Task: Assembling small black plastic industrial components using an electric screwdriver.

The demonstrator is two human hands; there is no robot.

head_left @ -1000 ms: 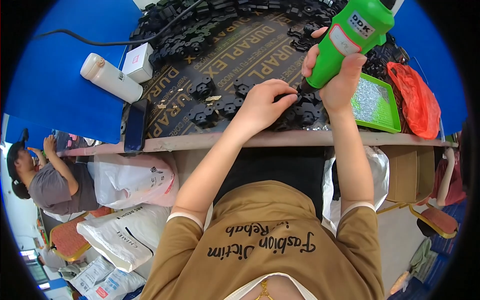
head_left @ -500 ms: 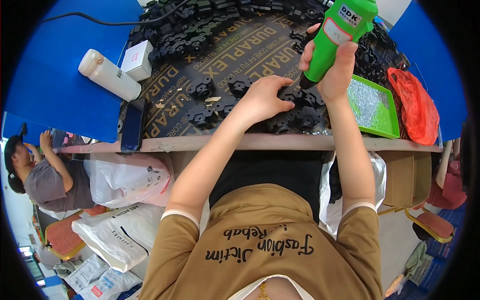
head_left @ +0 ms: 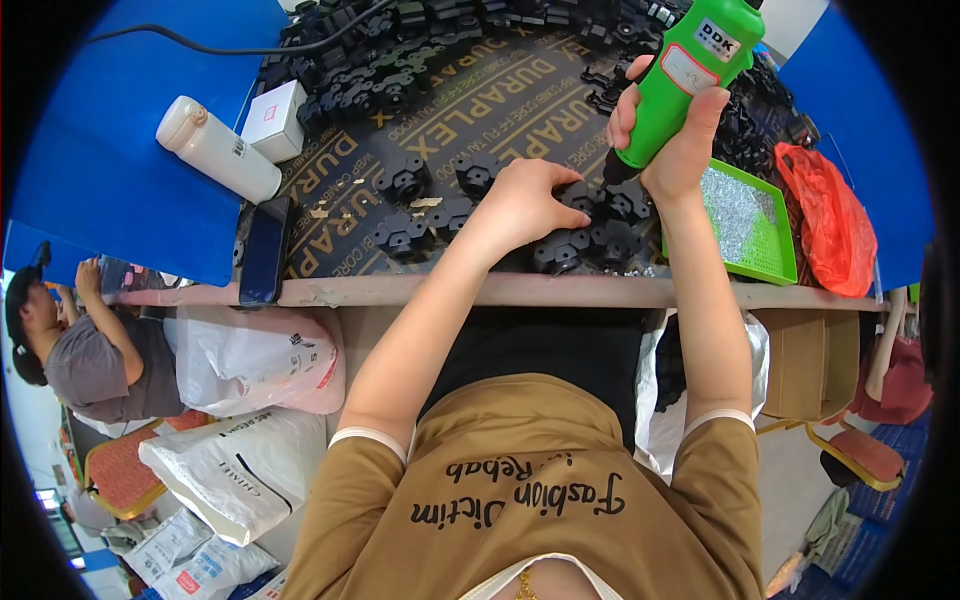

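Note:
My right hand [head_left: 672, 140] is wrapped round a green electric screwdriver [head_left: 690, 75], which tilts with its dark nose pointing down. That nose is just above or touching a cluster of black plastic parts; I cannot tell which. My left hand [head_left: 530, 208] has thumb and forefinger on either side of a black plastic part [head_left: 577, 200] beside the tool's nose. More black parts sit close by: one [head_left: 403, 180] to the left, another [head_left: 477, 173] behind my left hand and several [head_left: 610, 240] near the table edge. Small screws [head_left: 640, 270] lie below them.
To the right stand a green tray [head_left: 787, 240] of small metal screws and a red plastic bag [head_left: 838, 215]. A white bottle [head_left: 215, 150], a white box [head_left: 275, 120] and a phone [head_left: 267, 250] are at the left. Black parts [head_left: 365, 85] fill the back; two people work nearby.
The screwdriver and my right hand have shifted slightly right and down. My left forefinger has bent down closer to the black part.

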